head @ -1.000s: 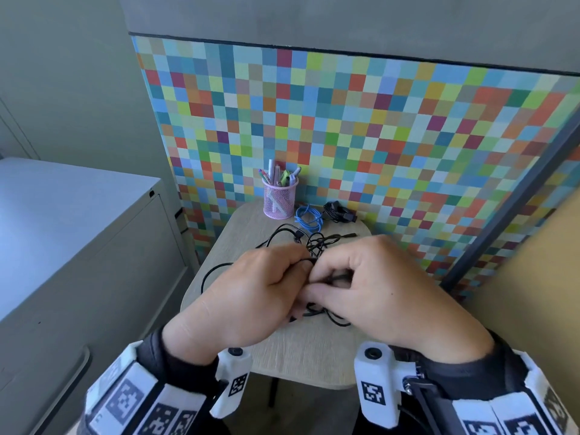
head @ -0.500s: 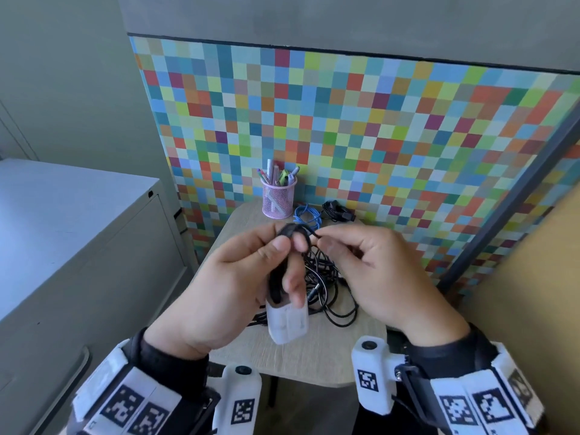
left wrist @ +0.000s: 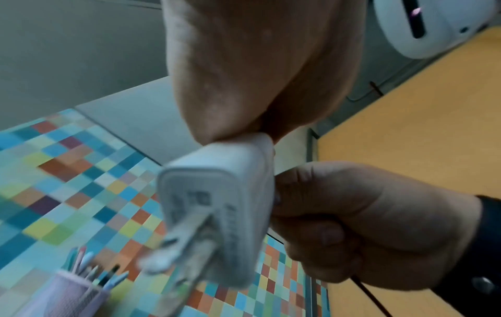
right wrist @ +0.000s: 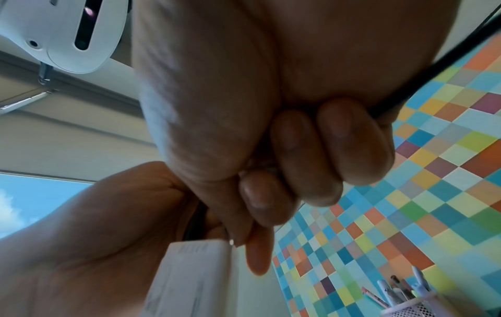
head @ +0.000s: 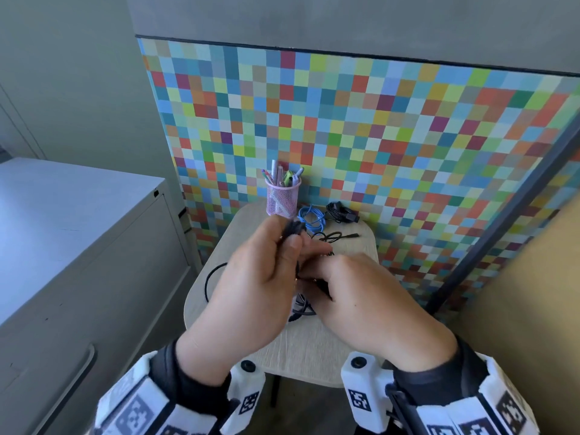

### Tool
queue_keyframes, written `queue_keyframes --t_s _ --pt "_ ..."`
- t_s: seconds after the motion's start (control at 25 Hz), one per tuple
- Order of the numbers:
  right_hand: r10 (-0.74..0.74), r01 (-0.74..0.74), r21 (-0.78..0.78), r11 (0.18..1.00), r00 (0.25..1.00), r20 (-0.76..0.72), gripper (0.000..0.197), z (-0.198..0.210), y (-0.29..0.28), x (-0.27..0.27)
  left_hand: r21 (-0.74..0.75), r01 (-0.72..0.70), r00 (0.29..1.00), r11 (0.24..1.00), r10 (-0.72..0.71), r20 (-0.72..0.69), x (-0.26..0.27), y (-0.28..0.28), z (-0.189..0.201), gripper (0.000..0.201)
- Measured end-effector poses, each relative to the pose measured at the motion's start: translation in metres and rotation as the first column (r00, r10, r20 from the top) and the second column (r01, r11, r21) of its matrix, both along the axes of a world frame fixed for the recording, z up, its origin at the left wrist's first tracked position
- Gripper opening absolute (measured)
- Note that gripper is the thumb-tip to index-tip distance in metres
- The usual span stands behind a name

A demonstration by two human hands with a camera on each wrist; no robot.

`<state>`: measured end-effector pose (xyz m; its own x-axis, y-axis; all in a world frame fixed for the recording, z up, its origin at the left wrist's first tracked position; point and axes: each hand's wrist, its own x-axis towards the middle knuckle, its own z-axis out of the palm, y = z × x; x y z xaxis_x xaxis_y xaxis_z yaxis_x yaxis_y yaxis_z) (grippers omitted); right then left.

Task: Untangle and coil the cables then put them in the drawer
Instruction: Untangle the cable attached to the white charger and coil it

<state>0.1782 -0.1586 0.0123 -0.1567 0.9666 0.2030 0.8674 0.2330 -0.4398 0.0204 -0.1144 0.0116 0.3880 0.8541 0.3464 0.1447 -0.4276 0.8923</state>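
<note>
- The left hand (head: 251, 284) is raised over the small rounded light-wood table (head: 301, 353), its thumb and fingers curled round a white plastic plug-in charger block (left wrist: 216, 206) and pinching a bunched loop of thin black cable (head: 293, 229) at its fingertips.
- In the left wrist view the charger's long axis runs from the fingertips down toward the camera, with its two metal prongs at the lower, nearer end; grey print covers the prong face, but it is too blurred to read.
- The right hand (head: 370, 296) sits just beside the left, touching it, fingers clenched round a strand of the same black cable, which leaves the fist toward the upper right in the right wrist view.
- Below the hands more black cable lies in loose tangled loops on the table, one loop curving out near the left edge (head: 213, 279).
- At the back of the table stand a pink wire-mesh pen cup (head: 282, 200) and, to its right, a coiled blue cable (head: 310, 216), then a coiled black cable with a plug (head: 342, 213).
- Behind is a wall of small multicoloured squares (head: 376, 130); a grey metal cabinet (head: 78, 246) stands to the left.
</note>
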Motion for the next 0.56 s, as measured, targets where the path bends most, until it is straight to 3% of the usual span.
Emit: queue_keyframes --t_s 0.12,0.2,0.36,0.56 --pt "-0.007 0.007 -0.010 1.000 0.998 -0.066 0.033 0.013 -0.006 0.002 0.346 -0.012 0.945 0.938 0.124 -0.303 -0.001 -0.001 -0.006 0.014" --pt "0.014 -0.019 -0.029 0.999 0.989 -0.149 0.030 0.022 -0.010 0.009 0.364 0.038 0.910 0.931 0.118 -0.398 -0.002 0.001 -0.005 0.017" --pt "0.085 -0.103 -0.057 0.993 0.964 -0.250 0.013 0.033 -0.014 0.025 0.139 0.145 0.917 0.980 -0.080 -0.391 -0.003 0.004 0.000 0.024" --pt "0.020 0.018 0.091 0.996 0.919 -0.393 0.010 0.028 -0.009 0.044 -0.170 0.279 0.921 0.945 -0.314 -0.232 -0.006 0.004 -0.006 0.038"
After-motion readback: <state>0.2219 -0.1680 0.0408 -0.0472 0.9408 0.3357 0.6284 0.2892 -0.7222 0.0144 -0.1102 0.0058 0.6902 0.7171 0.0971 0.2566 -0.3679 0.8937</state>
